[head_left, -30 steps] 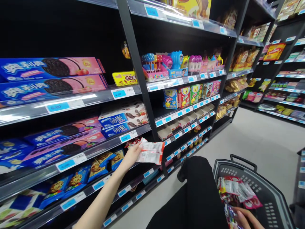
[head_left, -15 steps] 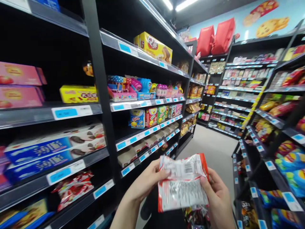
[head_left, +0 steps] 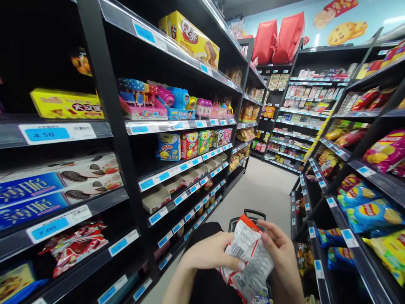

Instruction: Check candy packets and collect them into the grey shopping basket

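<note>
Both my hands hold a white and red snack packet (head_left: 251, 257) low in front of me, its printed back with a barcode facing up. My left hand (head_left: 212, 254) grips its left edge with fingers over the front. My right hand (head_left: 280, 249) pinches its upper right side. Just behind the packet shows the black handle of a shopping basket (head_left: 253, 213), mostly hidden by my hands. More red and white packets (head_left: 74, 245) like it lie on a low shelf at the left.
Black shelves line both sides of a narrow aisle with a grey floor (head_left: 268, 190). Blue cookie boxes (head_left: 47, 190), a yellow box (head_left: 66, 104) and candy toys (head_left: 164, 101) stand at left. Chip bags (head_left: 367, 207) fill the right shelves.
The packet has come down from chest height toward the basket and tilted. The view has swung further right along the aisle, and the basket handle has come into sight.
</note>
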`<state>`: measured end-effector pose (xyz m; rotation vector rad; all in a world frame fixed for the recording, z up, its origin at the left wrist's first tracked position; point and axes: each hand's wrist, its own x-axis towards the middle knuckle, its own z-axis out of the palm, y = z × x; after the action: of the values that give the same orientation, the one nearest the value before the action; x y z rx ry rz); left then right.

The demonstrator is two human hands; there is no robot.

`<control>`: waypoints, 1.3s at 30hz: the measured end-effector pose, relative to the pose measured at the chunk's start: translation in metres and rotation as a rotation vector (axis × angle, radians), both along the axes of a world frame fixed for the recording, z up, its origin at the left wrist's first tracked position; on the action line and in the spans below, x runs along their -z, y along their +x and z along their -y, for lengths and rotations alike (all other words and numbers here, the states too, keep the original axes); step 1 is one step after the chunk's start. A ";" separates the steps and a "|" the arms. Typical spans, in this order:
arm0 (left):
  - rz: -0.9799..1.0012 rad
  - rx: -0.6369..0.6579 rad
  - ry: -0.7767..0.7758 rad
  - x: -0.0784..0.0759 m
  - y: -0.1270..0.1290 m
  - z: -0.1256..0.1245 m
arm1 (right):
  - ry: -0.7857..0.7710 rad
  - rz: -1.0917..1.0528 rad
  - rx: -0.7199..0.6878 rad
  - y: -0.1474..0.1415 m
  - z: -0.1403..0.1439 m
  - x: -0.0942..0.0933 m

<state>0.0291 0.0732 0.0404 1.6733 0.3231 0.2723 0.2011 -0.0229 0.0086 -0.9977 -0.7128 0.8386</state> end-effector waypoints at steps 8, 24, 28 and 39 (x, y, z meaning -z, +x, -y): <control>0.528 -0.657 -0.599 0.011 0.044 0.018 | 0.087 0.214 0.094 0.002 -0.007 0.008; 0.822 -0.636 -0.557 0.013 0.026 0.009 | 0.277 0.736 0.676 -0.011 0.000 0.008; 0.706 -0.460 -0.283 0.007 0.004 -0.004 | 0.170 0.575 0.641 -0.005 0.005 0.008; 0.589 -0.551 0.163 0.005 0.009 0.000 | 0.219 0.453 0.454 0.005 0.018 0.008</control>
<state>0.0386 0.0730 0.0356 1.5506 0.3127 1.2001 0.2062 -0.0413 0.0009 -1.1033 -0.8933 0.1316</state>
